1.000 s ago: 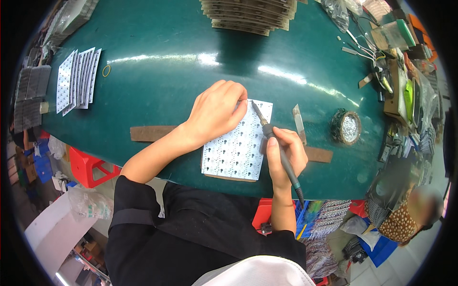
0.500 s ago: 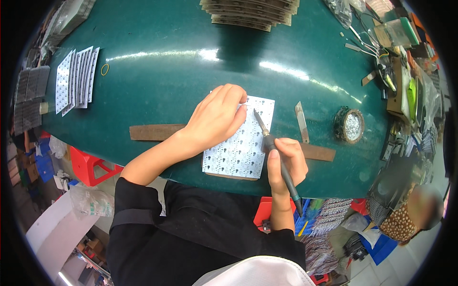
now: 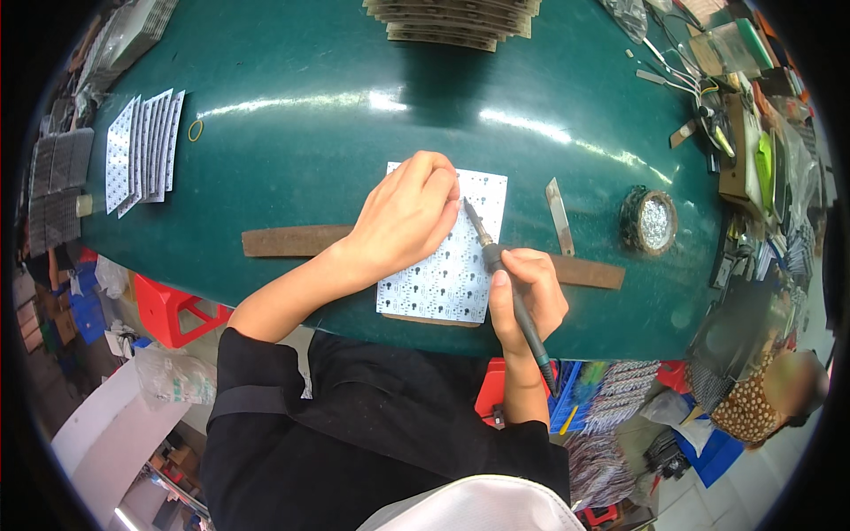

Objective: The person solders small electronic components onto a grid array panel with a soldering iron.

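Here, from my remote station, I view a white printed circuit board panel [image 3: 434,288] lying flat on the green table [image 3: 292,168], before the person's torso, with a brown strip [image 3: 297,241] showing to either side. The right hand [image 3: 533,296] grips a soldering iron [image 3: 537,347], its tip close to the fingertips of the left hand [image 3: 398,217], which are drawn narrow over the panel's upper part; whether they pinch anything, I cannot tell. Rightward lie a metal blade [image 3: 560,217] and a round, silvery-filled holder [image 3: 656,223].
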The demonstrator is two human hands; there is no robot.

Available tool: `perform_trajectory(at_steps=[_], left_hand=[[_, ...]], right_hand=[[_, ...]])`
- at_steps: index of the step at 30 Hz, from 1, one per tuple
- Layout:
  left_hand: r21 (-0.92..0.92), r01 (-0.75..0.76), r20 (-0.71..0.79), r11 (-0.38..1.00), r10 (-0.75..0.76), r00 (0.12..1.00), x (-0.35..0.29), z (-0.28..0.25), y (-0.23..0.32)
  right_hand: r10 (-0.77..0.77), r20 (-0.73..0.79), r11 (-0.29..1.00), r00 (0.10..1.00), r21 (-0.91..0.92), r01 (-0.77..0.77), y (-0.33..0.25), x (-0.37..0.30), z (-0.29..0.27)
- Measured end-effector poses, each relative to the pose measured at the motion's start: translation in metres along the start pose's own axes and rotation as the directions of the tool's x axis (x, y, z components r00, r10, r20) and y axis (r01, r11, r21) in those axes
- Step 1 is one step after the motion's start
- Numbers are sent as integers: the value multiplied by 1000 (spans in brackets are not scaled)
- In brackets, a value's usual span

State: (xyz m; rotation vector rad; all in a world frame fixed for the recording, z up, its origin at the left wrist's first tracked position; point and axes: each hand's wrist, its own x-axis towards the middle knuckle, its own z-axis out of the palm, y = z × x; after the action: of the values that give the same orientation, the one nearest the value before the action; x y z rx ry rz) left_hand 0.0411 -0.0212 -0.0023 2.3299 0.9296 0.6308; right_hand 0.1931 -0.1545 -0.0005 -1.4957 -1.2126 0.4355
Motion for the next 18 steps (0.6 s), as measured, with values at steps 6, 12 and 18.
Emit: perform_trajectory(at_steps=[6,12,18], left_hand=[[-38,26,60,999,-24,998,-4,-4,4],[-11,-5,40,1000,5,999,-9,0,7],[37,5,38,999,-6,999,-11,3,9]], right_hand=[[-22,-8,1000,1000,0,22,-1,-11,-3],[-12,-31,1000,999,20,12,-3,-16,-4],[-32,-27,999,999,-2,32,-3,-15,-2]])
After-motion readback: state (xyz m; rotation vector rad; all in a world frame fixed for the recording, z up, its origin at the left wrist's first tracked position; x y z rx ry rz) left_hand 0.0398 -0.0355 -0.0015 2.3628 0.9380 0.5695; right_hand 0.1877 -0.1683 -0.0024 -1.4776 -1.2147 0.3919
